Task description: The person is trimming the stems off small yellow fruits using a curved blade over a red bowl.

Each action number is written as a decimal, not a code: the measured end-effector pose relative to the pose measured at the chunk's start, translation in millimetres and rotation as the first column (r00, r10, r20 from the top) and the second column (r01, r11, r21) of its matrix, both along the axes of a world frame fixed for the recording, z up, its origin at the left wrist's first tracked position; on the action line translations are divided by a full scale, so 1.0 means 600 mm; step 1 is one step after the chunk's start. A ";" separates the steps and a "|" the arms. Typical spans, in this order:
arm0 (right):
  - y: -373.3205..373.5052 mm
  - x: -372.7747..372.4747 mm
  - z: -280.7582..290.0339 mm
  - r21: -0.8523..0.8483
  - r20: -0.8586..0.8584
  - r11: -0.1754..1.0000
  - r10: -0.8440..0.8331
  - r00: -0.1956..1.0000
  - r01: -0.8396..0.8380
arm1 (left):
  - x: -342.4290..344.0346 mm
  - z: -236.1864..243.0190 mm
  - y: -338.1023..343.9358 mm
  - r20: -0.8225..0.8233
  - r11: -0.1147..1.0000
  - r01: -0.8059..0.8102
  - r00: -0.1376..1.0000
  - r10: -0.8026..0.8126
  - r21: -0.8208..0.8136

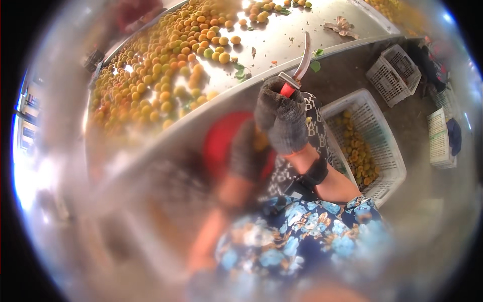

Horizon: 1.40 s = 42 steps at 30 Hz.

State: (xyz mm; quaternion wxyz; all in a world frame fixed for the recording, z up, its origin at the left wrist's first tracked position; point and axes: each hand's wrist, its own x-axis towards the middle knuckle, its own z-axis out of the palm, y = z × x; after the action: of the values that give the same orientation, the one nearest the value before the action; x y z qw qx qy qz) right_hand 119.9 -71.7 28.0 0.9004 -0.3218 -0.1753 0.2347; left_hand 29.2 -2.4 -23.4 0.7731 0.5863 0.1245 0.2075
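My right hand (282,118), in a grey knitted glove, is closed around the red handle (287,90) of a knife with a curved blade (304,60). The blade points up and away, close to the table's near edge. Lower and to the left is my left hand (247,153), also gloved and blurred by haze. Its fingers look curled around a yellow-orange apricot (261,140), only partly visible. Behind and below that hand sits a red bowl (221,143), whose inside I cannot make out.
A metal table (287,38) runs across the far side, heaped with whole apricots (166,70) at left. By my right leg stands a white plastic crate (390,143) holding halved apricots (359,158). Another crate (395,73) sits farther right. A crumpled glove (342,27) lies on the table.
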 end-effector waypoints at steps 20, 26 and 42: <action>-0.030 0.000 0.028 -0.124 0.650 0.888 -0.264 0.713 0.442 | -0.036 0.028 0.004 -0.016 0.555 0.101 0.980 -0.201 -0.826; -0.036 -0.010 0.035 0.034 0.080 0.999 0.036 0.996 -0.039 | -0.021 0.026 -0.008 -0.118 0.626 -0.011 0.984 -0.130 -0.780; 0.015 -0.001 -0.043 -0.006 0.171 0.985 -0.169 0.971 0.173 | -0.025 -0.069 0.010 0.172 0.575 -0.294 0.951 0.257 0.764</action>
State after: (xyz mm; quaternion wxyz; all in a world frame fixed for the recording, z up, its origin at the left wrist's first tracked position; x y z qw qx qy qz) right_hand 119.1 -62.9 2.4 0.8957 -0.3637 -0.2206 0.1298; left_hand 14.1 3.4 -65.0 0.4016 0.8321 0.0949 0.3704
